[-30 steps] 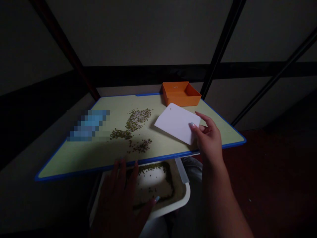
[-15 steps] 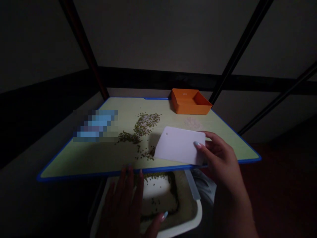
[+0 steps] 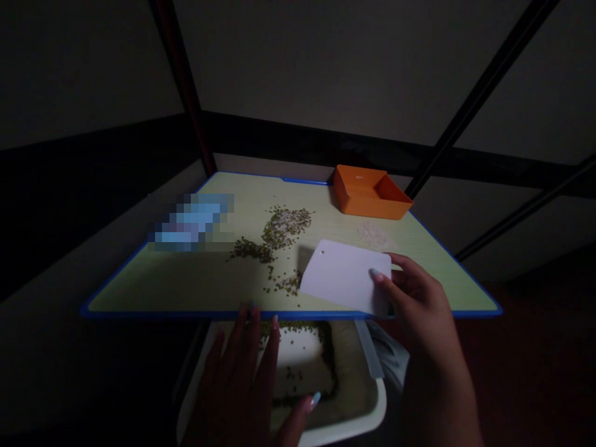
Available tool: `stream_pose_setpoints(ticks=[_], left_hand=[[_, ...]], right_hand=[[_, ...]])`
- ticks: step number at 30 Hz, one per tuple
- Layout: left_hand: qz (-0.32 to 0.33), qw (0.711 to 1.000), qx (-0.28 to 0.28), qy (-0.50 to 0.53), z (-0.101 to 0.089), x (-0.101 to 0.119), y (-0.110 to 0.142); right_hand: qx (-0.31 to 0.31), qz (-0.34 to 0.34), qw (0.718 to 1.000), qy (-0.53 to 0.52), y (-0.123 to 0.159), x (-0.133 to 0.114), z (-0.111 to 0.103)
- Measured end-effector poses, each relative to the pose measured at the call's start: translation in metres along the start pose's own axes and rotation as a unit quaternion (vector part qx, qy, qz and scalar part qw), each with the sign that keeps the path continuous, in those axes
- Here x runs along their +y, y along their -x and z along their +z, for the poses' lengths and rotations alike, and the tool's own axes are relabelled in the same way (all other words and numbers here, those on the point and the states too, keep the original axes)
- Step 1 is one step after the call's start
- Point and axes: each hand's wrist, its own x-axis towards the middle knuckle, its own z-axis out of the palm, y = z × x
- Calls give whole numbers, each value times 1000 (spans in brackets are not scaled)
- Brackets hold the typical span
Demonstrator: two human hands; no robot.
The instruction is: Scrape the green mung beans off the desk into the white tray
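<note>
r hand (image 3: 419, 304): pinching white plastic scraper (image 3: 347, 277) at its right edge, thumb on top, other fingers behind/under, nails pale blue.
scraper: tilted, on the r side of the board, just beside the bean scatter; can't tell if its lower edge touches the surface.
l hand (image 3: 239, 388): fingers spread, palm down, holding nothing, fingertips at the near edge of the board, over the basin.
board (image 3: 284, 315): pale yellow-green w/ blue edge, tilted in view, sits above the basin.
green beans (image 3: 284, 226): loose scattered piles mid-board, btwn blurred item and scraper; more lie in the basin.
basin (image 3: 384, 403): white plastic, below board, near l hand.
orange tray (image 3: 361, 203): far edge of board, r of centre.
pale grain patch (image 3: 372, 234): just in front of tray.
blue item (image 3: 190, 220): pixelated, l side of board, can't tell what.
</note>
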Motion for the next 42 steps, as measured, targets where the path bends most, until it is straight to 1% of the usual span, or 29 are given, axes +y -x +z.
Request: stream_pose_setpoints(ticks=[7,12,18,20,22,27,33,38,42], left_hand=[[-16,1000,-10,10,-4,3,0],[-7,1000,13,11,-8,6,-3],[-33,999,-22,13,-14,13,-2],[-34,999,-28,14,-16,14,-1],[-30,999,-23,17,-16,13,-1],[-18,1000,-5,17,-13,10,-3],[-9,1000,-5,12,-11,8,-4],[-15,1000,4,18,-12,9,-5],[-7,1000,4,21,-12,8,-6]], right_hand=[[3,-1,1000,-16,-2,5,3],[34,-3,999,-34,-2,4,-1],[90,-7,995,-47,1,5,2],[99,-4,994,-47,2,4,4],[94,-9,994,-49,2,4,5],[52,-16,997,-51,1,1,3],[14,-3,999,-41,3,-1,-4],[16,8,999,-29,2,-1,-5],[22,4,1000,-13,2,1,-2]])
